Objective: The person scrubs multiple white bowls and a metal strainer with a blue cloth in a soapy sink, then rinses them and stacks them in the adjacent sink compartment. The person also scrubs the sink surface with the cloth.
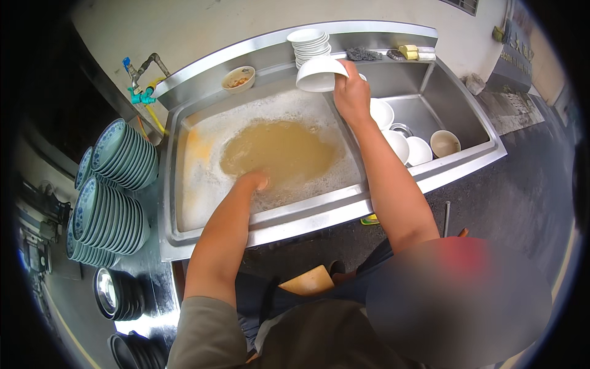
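My right hand [352, 94] grips the rim of a white bowl [318, 74], tilted on its side above the divider between the two basins. My left hand [259, 179] is sunk in the murky, sudsy water [281, 147] of the left basin; only the wrist shows, and its fingers and anything in them are hidden. Below my right hand, in the right basin [454, 108], several white bowls [395, 144] lie around the drain [402, 129]. A beige bowl [445, 143] sits there too, to their right.
On the back ledge stand a small bowl with food scraps [238, 80], a stack of white dishes [309, 46], a dark scouring pad [364, 54] and sponges [416, 52]. Blue-patterned bowls [113, 212] and black dishes [117, 294] are stacked left. A tap [142, 95] is at the back left.
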`<state>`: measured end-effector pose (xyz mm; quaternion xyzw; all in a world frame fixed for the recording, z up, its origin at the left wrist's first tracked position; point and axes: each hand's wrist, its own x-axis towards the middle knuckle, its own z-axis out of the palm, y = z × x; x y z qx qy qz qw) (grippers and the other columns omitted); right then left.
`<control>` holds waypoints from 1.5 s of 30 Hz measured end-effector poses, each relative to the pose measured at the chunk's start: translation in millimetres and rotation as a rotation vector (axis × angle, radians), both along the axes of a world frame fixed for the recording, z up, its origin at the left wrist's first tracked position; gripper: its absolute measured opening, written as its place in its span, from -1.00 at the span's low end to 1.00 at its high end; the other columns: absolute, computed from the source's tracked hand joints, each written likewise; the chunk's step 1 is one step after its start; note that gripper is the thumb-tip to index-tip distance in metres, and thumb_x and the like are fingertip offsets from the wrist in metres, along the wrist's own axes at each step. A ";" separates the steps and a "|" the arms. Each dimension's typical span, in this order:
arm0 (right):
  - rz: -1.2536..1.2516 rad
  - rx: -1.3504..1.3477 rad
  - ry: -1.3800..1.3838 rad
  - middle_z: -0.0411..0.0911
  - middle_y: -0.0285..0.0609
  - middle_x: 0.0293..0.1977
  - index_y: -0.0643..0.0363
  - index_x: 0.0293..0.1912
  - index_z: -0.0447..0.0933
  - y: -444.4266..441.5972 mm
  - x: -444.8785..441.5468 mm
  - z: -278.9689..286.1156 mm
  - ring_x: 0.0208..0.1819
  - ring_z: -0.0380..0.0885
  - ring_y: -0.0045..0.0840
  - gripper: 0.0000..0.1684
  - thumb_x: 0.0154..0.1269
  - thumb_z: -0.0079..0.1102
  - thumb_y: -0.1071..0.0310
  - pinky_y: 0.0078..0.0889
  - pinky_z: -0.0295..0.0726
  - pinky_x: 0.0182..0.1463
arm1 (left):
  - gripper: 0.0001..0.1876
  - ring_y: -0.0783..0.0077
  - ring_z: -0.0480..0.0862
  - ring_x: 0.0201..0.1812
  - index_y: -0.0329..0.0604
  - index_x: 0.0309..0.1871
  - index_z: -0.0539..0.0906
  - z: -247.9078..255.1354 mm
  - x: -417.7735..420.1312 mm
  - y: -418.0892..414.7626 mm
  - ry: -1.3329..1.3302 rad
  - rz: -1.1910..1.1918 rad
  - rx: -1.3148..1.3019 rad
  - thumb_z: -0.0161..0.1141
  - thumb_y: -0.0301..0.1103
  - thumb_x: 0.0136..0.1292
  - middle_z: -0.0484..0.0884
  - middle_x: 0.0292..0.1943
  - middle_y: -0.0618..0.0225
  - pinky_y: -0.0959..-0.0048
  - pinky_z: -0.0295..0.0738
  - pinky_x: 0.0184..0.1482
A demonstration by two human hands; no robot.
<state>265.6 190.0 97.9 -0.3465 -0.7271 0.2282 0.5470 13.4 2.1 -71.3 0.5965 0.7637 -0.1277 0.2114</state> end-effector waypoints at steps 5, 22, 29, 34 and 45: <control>0.247 -0.479 0.030 0.72 0.08 -0.37 0.36 0.09 0.56 10.8 24.3 8.5 -0.44 0.75 -0.25 -0.62 0.59 0.01 0.21 -0.23 0.66 -0.35 | -0.44 0.11 0.71 0.15 -0.32 0.22 0.65 76.6 39.6 1.1 -0.642 0.528 0.565 0.34 -0.06 0.32 0.71 0.15 -0.08 0.19 0.57 0.19; -0.113 -0.293 -0.281 0.72 0.04 -0.33 0.29 -0.15 0.70 138.8 234.0 -44.1 -0.25 0.72 -0.26 -0.55 0.35 0.40 0.02 -0.18 0.63 -0.15 | -0.70 -0.01 0.71 -0.25 -0.28 0.00 0.62 49.7 21.3 8.7 -0.293 0.314 0.636 0.25 -0.23 0.38 0.70 -0.31 -0.06 0.12 0.55 -0.15; 0.125 -0.388 -0.857 0.75 -0.06 -0.26 0.24 -0.24 0.71 137.0 271.4 -51.6 -0.23 0.71 -0.28 -0.58 0.02 0.63 0.15 -0.25 0.62 -0.11 | -0.68 0.04 0.68 -0.23 -0.29 0.03 0.61 37.1 13.7 14.0 -0.255 0.246 0.553 0.22 -0.21 0.41 0.68 -0.29 -0.02 0.12 0.53 -0.10; 0.190 -0.458 -1.028 0.74 -0.07 -0.08 0.18 -0.16 0.75 136.0 262.6 -61.1 -0.07 0.70 -0.25 -0.52 -0.08 0.67 0.15 -0.20 0.64 -0.03 | -0.66 0.01 0.70 -0.16 -0.28 0.05 0.60 39.2 16.0 12.1 -0.276 0.259 0.572 0.21 -0.19 0.42 0.69 -0.22 -0.06 0.12 0.53 -0.05; -0.182 0.291 -0.263 0.67 -0.13 -0.29 0.20 -0.18 0.66 51.2 169.4 -26.4 -0.23 0.62 -0.33 -0.75 0.22 0.50 0.31 -0.28 0.59 -0.16 | -0.73 -0.06 0.69 -0.06 -0.21 0.04 0.53 61.6 29.2 16.4 -0.399 0.291 0.741 0.23 -0.41 0.30 0.69 -0.18 -0.03 0.12 0.53 0.01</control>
